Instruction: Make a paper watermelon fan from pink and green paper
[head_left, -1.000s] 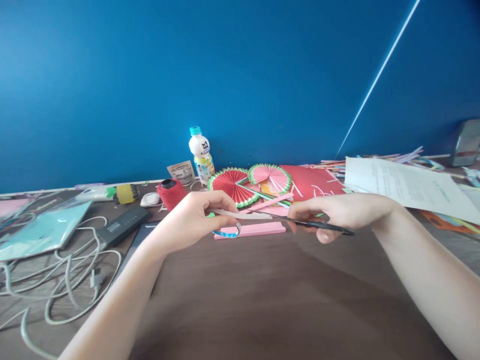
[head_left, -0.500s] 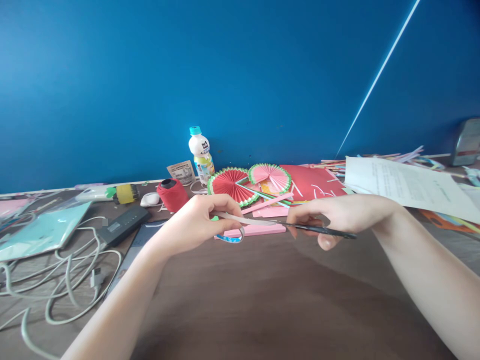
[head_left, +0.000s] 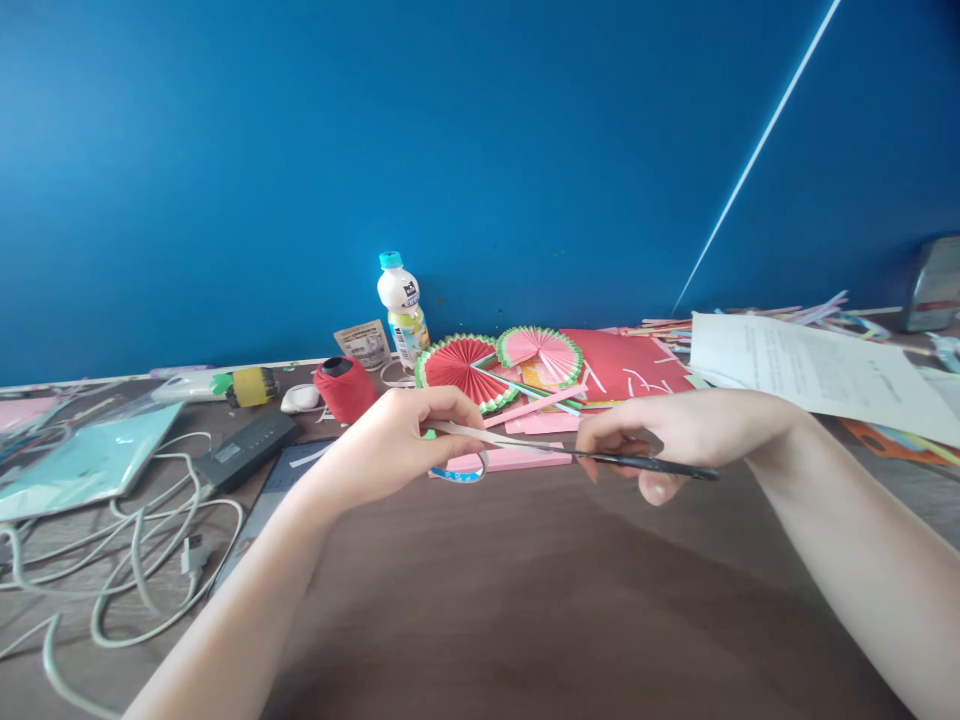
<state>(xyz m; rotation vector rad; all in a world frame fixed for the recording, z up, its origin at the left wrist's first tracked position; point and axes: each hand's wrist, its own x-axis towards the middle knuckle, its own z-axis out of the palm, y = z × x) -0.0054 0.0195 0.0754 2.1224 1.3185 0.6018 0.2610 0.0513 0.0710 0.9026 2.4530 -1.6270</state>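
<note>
My left hand (head_left: 420, 435), thumb and fingers pinched together, holds a narrow pale paper strip (head_left: 454, 430) just above the table. Below its fingertips a curled blue-and-white loop (head_left: 459, 476) shows; whether it belongs to the strip I cannot tell. Black-handled scissors (head_left: 637, 462) are in my right hand (head_left: 660, 440), with fingers curled round the handles. Their thin blades point left towards the strip and overlap its right end. Just behind lie pink paper strips (head_left: 532, 457) and two pleated paper fans, one red (head_left: 457, 370) and one pink (head_left: 540, 352), both green-edged.
A drink bottle (head_left: 403, 310) and a red thread spool (head_left: 345, 388) stand by the blue wall. At left are a black power bank (head_left: 247, 452), looped white cables (head_left: 142, 560) and a teal packet (head_left: 90, 465). Printed sheets (head_left: 810, 370) and red paper (head_left: 622, 362) lie at right.
My right hand and the scissors have shifted very slightly to the right. My left hand stays nearly in place, still pinching the strip.
</note>
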